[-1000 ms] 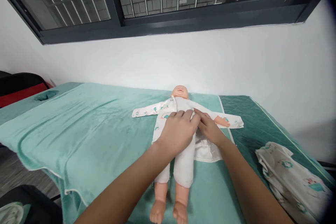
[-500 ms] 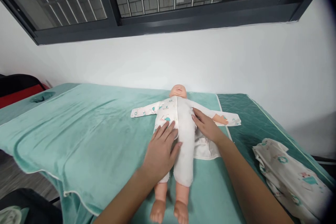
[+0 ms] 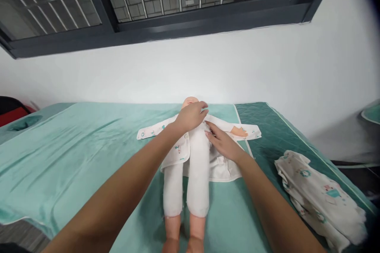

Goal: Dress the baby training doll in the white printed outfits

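Note:
A baby doll (image 3: 198, 189) lies on its back, feet towards me, in a white printed baby shirt (image 3: 178, 151). The shirt's left-hand front panel lies over the torso; the other side (image 3: 224, 172) is spread flat beside the doll. Both sleeves stretch outwards, and one doll hand (image 3: 239, 131) shows at the right sleeve. My left hand (image 3: 192, 116) is over the doll's neck and upper chest, hiding part of its head, fingers extended to the right and slightly bent. Against the doll's right-hand side at chest height rests my right hand (image 3: 222, 140), fingers stretched and apart.
A folded white printed garment (image 3: 322, 197) lies at the right on the dark green quilted mat (image 3: 267, 138). A light green blanket (image 3: 89, 158) covers the table's left and middle. Behind it stands a white wall (image 3: 184, 71) below a barred window.
My left hand has moved up from the shirt's lower front to the doll's neck. My right hand stays by the doll's side. The view has turned slightly right.

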Demonstrator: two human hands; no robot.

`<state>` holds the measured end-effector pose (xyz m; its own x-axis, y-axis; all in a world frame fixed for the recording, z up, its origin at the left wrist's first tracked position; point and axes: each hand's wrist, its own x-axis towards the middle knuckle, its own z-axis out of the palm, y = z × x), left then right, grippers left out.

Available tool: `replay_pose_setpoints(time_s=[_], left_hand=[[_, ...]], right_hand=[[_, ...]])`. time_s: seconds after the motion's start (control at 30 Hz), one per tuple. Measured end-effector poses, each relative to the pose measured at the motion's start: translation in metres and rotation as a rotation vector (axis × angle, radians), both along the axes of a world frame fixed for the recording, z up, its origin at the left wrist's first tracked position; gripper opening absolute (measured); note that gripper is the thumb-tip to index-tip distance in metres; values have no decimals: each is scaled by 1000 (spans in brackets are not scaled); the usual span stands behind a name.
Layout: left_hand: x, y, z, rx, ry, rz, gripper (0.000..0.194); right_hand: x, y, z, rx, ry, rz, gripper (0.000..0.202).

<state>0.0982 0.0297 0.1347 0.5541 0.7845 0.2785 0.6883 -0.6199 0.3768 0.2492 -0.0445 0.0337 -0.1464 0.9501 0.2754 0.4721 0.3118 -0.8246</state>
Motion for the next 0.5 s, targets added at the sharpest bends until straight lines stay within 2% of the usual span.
replay_pose_setpoints(time_s=[0.1,0.2,0.27,0.37,0.5], left_hand=[[47,8,4,21,146,-144,37],[90,4,-3,-66,465,-309,43],[111,2,-9,-117,660,-347,49],[125,7,-14,-163,828,-315,59],[118,26,-16,-204,861,-279,44]], right_hand=[[-1,1,4,27,-7,-1,52],[-2,2,4,53,-13,-7,43],[-2,2,4,74,-24,8,39],[-2,1,5,82,-15,13,37],[2,-6,16,21,13,35,42]])
